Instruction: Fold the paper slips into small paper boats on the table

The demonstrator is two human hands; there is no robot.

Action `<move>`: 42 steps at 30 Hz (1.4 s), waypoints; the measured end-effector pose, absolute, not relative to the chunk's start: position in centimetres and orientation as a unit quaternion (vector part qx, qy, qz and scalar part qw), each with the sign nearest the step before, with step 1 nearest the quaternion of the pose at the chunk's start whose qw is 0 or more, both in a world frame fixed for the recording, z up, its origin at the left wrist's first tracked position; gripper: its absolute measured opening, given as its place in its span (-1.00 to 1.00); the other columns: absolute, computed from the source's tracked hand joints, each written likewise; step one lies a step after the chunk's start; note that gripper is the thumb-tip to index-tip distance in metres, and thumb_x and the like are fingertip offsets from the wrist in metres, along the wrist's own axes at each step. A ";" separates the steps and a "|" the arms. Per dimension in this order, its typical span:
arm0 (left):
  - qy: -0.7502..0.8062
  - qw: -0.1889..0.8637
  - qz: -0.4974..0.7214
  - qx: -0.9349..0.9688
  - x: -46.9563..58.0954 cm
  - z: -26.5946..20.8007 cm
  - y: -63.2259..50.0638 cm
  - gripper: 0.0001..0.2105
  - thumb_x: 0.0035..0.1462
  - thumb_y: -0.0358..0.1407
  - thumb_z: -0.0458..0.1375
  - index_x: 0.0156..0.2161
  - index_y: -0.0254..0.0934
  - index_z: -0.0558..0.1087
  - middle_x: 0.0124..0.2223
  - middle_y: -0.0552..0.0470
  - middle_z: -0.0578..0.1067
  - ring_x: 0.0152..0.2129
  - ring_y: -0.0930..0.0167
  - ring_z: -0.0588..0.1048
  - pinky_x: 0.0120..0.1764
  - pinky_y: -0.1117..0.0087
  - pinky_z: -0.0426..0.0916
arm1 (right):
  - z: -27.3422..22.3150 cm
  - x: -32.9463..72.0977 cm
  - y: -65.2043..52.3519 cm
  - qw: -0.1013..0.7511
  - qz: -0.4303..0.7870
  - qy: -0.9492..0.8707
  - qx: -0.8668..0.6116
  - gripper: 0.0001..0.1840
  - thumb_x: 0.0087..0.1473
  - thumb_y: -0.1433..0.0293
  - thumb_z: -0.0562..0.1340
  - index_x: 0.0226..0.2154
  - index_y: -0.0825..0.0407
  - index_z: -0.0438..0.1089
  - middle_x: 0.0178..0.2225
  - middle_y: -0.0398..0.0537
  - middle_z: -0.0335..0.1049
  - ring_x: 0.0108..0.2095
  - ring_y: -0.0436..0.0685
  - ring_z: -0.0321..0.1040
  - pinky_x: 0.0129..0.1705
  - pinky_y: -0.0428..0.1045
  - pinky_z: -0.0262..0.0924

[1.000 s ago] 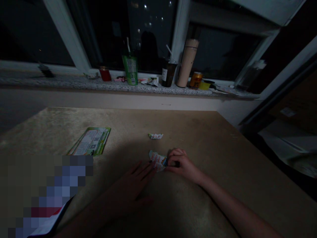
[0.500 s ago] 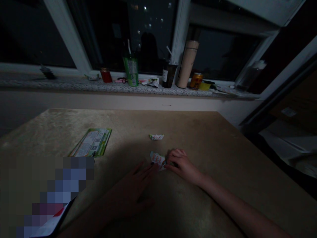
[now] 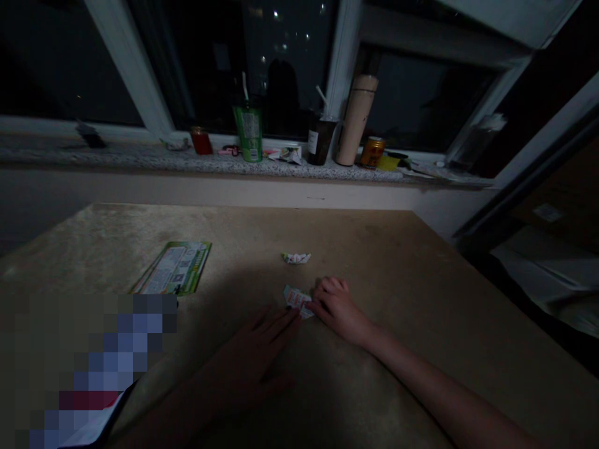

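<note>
A small piece of folded printed paper [image 3: 296, 297], white and pale green with orange lettering, lies on the tabletop between my two hands. My left hand [image 3: 257, 346] rests flat in shadow, its fingers stretched out and the tips touching the paper's lower left edge. At the right edge, my right hand [image 3: 339, 308] is curled, with thumb and bent fingers closed on the paper; part of that edge is hidden beneath them. Just beyond sits a small folded paper boat shape [image 3: 296, 257], white with green tips, touched by neither hand.
Green printed packets [image 3: 182, 268] lie at the left of the table [image 3: 374, 243], above a blurred-out screen [image 3: 107, 368]. On the windowsill [image 3: 224, 167] stand a green cup [image 3: 249, 134], a dark cup [image 3: 321, 140], a beige flask [image 3: 358, 121], a can [image 3: 372, 153] and a red jar [image 3: 201, 142].
My right hand has shifted slightly left, its thumb pressing lower over the paper's right edge, which looks flatter. The left hand has stayed almost still.
</note>
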State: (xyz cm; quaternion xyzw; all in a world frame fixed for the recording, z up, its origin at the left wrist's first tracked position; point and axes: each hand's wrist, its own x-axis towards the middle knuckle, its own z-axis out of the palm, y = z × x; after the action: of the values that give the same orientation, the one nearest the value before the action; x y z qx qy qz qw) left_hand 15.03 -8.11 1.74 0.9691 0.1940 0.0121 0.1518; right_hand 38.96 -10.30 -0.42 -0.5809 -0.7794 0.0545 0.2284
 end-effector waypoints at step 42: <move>0.188 0.145 0.040 0.971 14.8 1.5 -7.2 -0.33 0.25 -0.08 0.00 0.33 -0.16 -0.20 0.33 -0.01 -0.01 0.23 0.20 0.03 0.20 0.12 -0.04 | -0.7 38.6 -9.8 0.208 0.051 -0.771 -0.600 -0.79 0.21 0.31 0.13 -0.42 0.02 0.36 -0.35 -0.10 0.29 -0.20 0.10 0.14 -0.13 0.01 -0.07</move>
State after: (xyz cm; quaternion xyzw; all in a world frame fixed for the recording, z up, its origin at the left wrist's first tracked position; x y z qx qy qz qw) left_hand 14.76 -7.24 1.45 0.9707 0.1878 0.0396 0.1449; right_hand 38.61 -9.85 -0.67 -0.6002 -0.7706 0.0506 0.2082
